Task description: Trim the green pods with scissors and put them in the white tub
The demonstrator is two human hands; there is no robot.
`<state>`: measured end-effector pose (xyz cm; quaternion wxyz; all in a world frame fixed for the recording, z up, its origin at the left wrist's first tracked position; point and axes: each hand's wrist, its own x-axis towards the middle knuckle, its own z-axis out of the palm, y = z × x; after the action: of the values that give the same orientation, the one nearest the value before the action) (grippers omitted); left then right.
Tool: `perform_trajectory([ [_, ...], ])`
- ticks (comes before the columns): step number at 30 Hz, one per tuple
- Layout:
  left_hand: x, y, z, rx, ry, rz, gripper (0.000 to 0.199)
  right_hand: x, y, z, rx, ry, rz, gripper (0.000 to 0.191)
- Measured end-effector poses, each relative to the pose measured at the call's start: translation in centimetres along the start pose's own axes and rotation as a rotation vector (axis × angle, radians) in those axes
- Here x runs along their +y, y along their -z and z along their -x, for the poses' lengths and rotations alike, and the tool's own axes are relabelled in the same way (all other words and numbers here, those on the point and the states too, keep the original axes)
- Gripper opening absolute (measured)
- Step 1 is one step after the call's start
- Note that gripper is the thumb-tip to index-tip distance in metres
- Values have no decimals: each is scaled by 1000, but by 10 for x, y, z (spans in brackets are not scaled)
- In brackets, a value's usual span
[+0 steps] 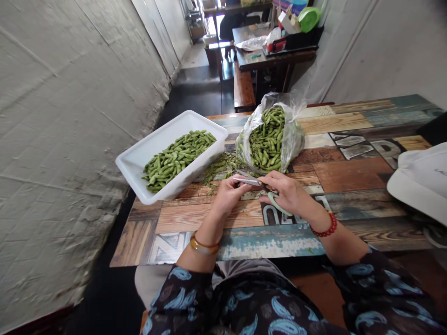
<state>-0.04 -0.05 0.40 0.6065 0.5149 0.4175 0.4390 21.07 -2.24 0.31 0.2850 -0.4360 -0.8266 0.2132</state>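
Observation:
My right hand point(288, 190) grips a pair of scissors point(248, 180) with pale green handles, the blades pointing left. Those blades lie across the fingertips of my left hand point(228, 194), which are pinched together; what they hold is hidden. Just beyond my hands, a clear plastic bag point(295, 135) lies open toward me, full of green edamame pods point(270, 139). To the left stands a white plastic tub point(136, 163) with more edamame pods point(178, 158) heaped inside. Between tub and bag is a pile of stem trimmings point(221, 165).
The patchwork wood-pattern table point(195, 216) carries all this. A white cap point(421, 179) sits at its right end. Beyond are a wooden bench point(243, 88) and a second table point(246, 58) with a black box, a green basket and plastic bags. A rough white wall point(70, 116) rises on the left.

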Motion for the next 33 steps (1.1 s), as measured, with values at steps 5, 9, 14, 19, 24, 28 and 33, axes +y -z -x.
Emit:
perform_trajectory([
  [5, -3, 3, -1, -6, -31, -48, 19, 1, 2, 1, -3, 18, 26, 41],
  [9, -6, 3, -1, 2, -10, -53, 30, -3, 6, 2, -27, 5, 78, 37],
  [14, -3, 1, -1, 46, 63, 51, 36, 0, 2, 2, 7, 1, 116, 35],
  [19, 1, 4, -6, 79, 176, 418, 17, 8, -2, 1, 119, -20, 140, 35],
  [24, 4, 6, -7, 64, 185, 633, 39, 7, -2, 0, 134, -5, 121, 36],
  [28, 4, 4, -6, 68, 150, 631, 42, 5, -2, 0, 144, -3, 105, 35],
  [33, 3, 5, -6, 90, 151, 591, 33, 7, -3, 0, 162, -13, 69, 34],
])
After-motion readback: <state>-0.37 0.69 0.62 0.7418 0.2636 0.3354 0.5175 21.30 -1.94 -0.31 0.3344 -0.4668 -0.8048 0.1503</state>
